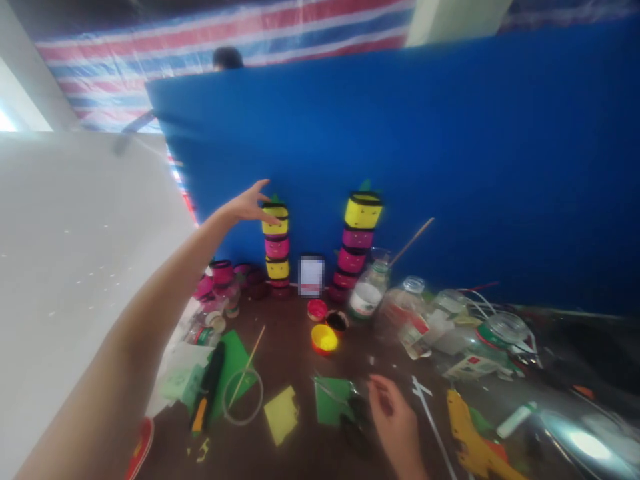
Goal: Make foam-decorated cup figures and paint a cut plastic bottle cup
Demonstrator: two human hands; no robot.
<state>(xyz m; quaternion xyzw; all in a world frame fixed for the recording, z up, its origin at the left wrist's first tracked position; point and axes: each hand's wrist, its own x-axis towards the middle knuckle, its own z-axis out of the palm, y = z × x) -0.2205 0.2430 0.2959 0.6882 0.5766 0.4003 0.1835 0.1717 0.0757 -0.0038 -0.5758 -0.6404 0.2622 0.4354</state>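
Observation:
My left hand (253,203) reaches forward with its fingers spread, at the top of the left stack of yellow and pink cups (277,248); whether it touches the stack is unclear. A similar, leaning stack (356,240) stands to the right, with a green piece on top. Low at the centre right, my right hand (393,413) has its fingers curled in, beside dark-handled scissors (354,427) and a green paper square (333,401). Whatever the right hand may hold is hidden. Between the stacks is a small blurred white panel (311,275).
Paint cups, one yellow (324,339), sit mid-table. Glass jars (369,293) and plastic bottles crowd the right, with a yellow glue gun (467,430) in front. A cutter (207,390), green paper and a clear ring (243,397) lie left. A blue board (450,167) stands behind.

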